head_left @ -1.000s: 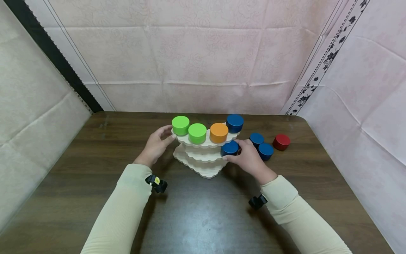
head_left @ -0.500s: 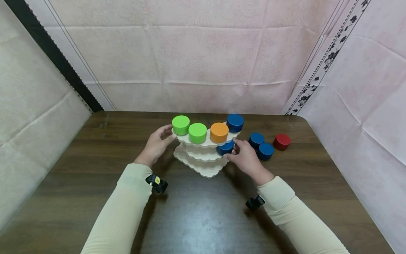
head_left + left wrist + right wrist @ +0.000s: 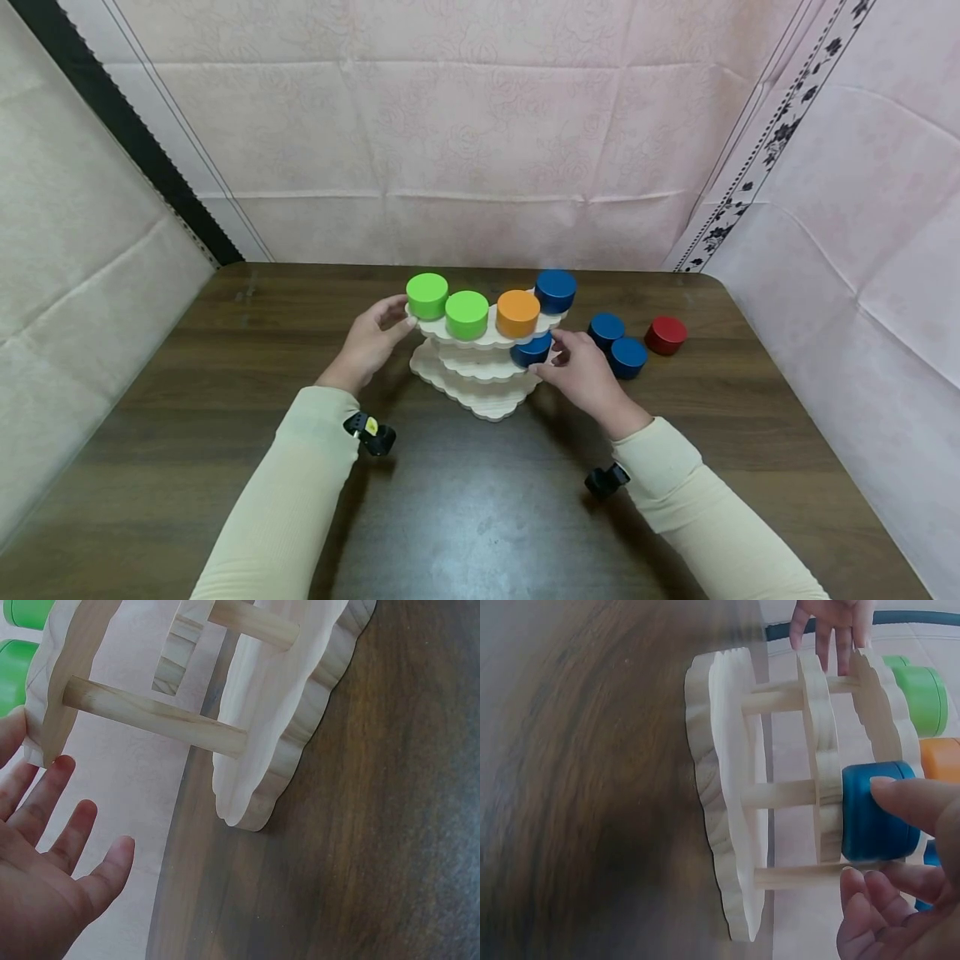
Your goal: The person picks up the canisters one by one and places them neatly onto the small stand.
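Note:
A pale wooden three-tier stand (image 3: 487,400) with scalloped edges stands on the table. My left hand (image 3: 369,343) pinches the left edge of its top tier, thumb above and index finger below, other fingers spread. On the middle tier, at its right side, sits a glossy blue cylinder (image 3: 866,817), partly hidden under the top tier in the head view. My right hand (image 3: 581,375) holds this cylinder, thumb on its side and fingers around the opposite side. The top tier bears two green cylinders (image 3: 467,315), an orange cylinder (image 3: 517,313) and another blue cylinder (image 3: 555,291).
Right of the stand, beyond my right hand, two more blue cylinders (image 3: 627,357) and a red cylinder (image 3: 665,336) rest on the brown wooden table (image 3: 465,508). Wooden posts (image 3: 780,794) join the stand's tiers. Pale cloth (image 3: 480,133) hangs behind the table and along both sides.
My right hand has moved slightly left, carrying the blue cylinder further in under the top tier; in the last half second it barely shifts. The left hand stays at the stand's edge.

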A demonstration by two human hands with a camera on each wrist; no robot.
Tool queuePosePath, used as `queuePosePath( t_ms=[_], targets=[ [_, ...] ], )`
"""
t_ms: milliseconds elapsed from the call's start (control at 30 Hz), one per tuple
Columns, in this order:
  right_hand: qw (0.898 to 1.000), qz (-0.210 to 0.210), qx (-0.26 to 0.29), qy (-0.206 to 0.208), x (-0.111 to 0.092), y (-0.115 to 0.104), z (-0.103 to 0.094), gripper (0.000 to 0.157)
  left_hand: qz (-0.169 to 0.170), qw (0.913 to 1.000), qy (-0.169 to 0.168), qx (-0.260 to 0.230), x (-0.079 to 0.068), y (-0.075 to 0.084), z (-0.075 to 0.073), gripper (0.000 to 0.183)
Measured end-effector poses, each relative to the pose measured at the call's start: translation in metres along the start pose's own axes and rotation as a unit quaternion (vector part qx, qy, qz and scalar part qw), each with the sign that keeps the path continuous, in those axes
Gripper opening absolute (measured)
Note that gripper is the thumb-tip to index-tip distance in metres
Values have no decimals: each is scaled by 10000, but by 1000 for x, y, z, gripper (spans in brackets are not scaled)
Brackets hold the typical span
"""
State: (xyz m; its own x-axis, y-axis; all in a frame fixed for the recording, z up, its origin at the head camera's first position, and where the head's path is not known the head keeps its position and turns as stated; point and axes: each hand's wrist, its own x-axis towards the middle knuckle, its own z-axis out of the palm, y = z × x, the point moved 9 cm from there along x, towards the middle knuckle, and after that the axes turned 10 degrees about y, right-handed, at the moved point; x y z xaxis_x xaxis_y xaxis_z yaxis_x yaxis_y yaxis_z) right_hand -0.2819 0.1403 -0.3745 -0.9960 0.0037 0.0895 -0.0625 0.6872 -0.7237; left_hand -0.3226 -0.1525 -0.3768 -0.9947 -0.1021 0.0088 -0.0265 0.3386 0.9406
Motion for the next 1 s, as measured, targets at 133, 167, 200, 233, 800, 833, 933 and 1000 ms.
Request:
queuePosePath(
  t_ms=[133, 167, 200, 233, 800, 833, 933, 1000],
  targets=[
    [9999, -153, -3, -39, -2, 3, -5, 68, 49, 10000, 11, -13, 0, 0, 0, 52],
    [9998, -186, -20, -28, -2, 4, -6, 67, 64, 10000, 4, -7, 0, 0, 0, 53],
    [9997, -226, -40, -10, -3, 5, -8, 67, 62, 10000, 7, -4, 0, 0, 0, 53],
    [9996, -284, -89, 11, -3, 7, -10, 67, 73, 10000, 0, 2, 0, 1, 0, 53],
    [9807, -1164, -1509, 443, -1, 30, -42, 69, 65, 10000, 9, 58, 0, 0, 0, 52],
    [9796, -1195, -1547, 465, 0, 32, -44, 69, 59, 10000, 12, 59, 0, 0, 0, 52],
    [9769, -1237, -1672, 500, 1, 38, -48, 71, 67, 10000, -4, 66, 0, 0, 0, 52],
    [9760, -1242, -1720, 490, 3, 43, -50, 72, 69, 10000, 2, 61, 0, 0, 0, 52]
  ],
)
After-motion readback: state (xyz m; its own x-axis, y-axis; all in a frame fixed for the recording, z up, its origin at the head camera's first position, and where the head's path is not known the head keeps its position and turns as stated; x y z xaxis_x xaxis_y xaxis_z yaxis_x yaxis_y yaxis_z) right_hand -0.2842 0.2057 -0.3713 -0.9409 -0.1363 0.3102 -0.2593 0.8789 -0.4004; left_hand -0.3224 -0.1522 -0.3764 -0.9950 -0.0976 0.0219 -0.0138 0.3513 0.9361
